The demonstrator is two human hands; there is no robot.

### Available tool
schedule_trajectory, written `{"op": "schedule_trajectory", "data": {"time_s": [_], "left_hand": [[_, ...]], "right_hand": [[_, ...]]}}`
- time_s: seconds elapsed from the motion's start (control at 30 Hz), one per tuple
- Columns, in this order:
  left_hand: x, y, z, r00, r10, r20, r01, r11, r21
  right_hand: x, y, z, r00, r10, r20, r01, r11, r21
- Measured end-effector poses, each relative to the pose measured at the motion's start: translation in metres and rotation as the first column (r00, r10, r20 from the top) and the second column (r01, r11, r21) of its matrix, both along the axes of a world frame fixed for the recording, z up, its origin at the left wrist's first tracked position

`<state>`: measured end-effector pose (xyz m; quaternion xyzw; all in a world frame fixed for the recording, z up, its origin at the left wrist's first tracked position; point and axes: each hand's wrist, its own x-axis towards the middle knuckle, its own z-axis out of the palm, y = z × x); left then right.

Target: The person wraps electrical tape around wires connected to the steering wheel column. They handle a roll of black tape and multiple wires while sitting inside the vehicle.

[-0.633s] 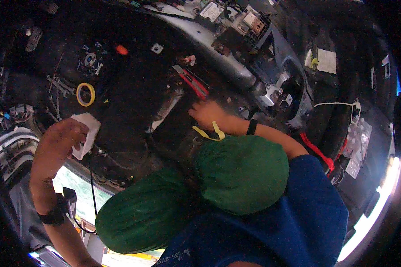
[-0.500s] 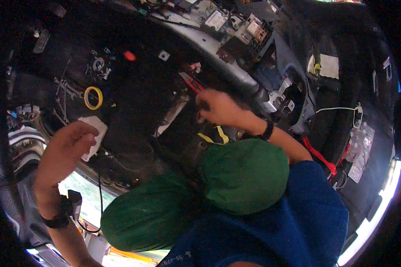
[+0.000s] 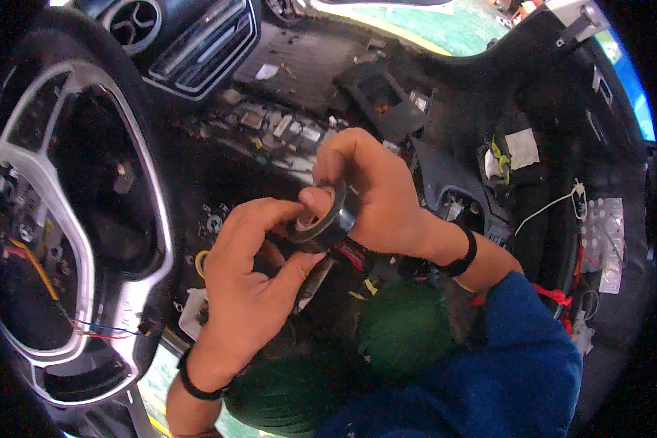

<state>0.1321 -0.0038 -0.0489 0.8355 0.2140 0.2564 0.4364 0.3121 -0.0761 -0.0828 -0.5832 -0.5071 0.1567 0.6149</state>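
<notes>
A roll of black tape [image 3: 334,225] is held between both hands in front of my body, above my knees. My left hand [image 3: 252,292] grips its near left side, with the thumb below and the fingers at the top edge. My right hand [image 3: 383,193] wraps the far right side, its thumb inside the ring. Whether a tape end has been lifted is too small to tell. Below the roll lies a red-handled tool [image 3: 352,257], partly hidden. A white pad [image 3: 193,312] sits beside my left wrist, and a yellow ring-shaped roll [image 3: 201,263] shows partly behind that hand.
A steering wheel [image 3: 47,171] fills the left, with an air vent [image 3: 204,55] beyond it. Exposed console parts [image 3: 285,130] lie ahead. To the right are loose dark trim [image 3: 445,168], a white paper [image 3: 523,148], a white cable [image 3: 547,212] and a clear bubble pack [image 3: 612,248].
My view has risen, bringing in the steering wheel. The left hand has left the white pad and the right hand the red-handled tool; both have come together on the tape roll.
</notes>
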Motion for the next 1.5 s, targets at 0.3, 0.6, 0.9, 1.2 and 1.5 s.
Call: {"op": "schedule_trajectory", "data": {"time_s": [0.3, 0.6, 0.9, 1.2, 1.5], "left_hand": [[0.001, -0.009, 0.016, 0.895, 0.167, 0.413, 0.016, 0.914, -0.405], [-0.034, -0.022, 0.008, 0.673, 0.445, 0.590, -0.281, 0.893, -0.352], [-0.057, -0.036, 0.025, 0.703, 0.321, 0.634, -0.416, 0.909, 0.000], [-0.062, -0.047, 0.036, 0.713, 0.406, 0.572, -0.526, 0.849, 0.053], [-0.062, -0.042, 0.036, 0.795, 0.351, 0.495, -0.361, 0.929, -0.080]], "right_hand": [[-0.008, -0.014, 0.094, 0.915, 0.139, 0.380, -0.160, 0.987, 0.025], [-0.058, -0.016, 0.104, 0.744, -0.119, 0.657, -0.005, 0.983, 0.184], [-0.102, -0.026, 0.106, 0.505, -0.373, 0.778, 0.100, 0.921, 0.376], [-0.109, -0.025, 0.106, 0.433, -0.422, 0.796, 0.088, 0.899, 0.429], [-0.101, -0.035, 0.114, 0.420, -0.302, 0.855, 0.042, 0.948, 0.314]]}}
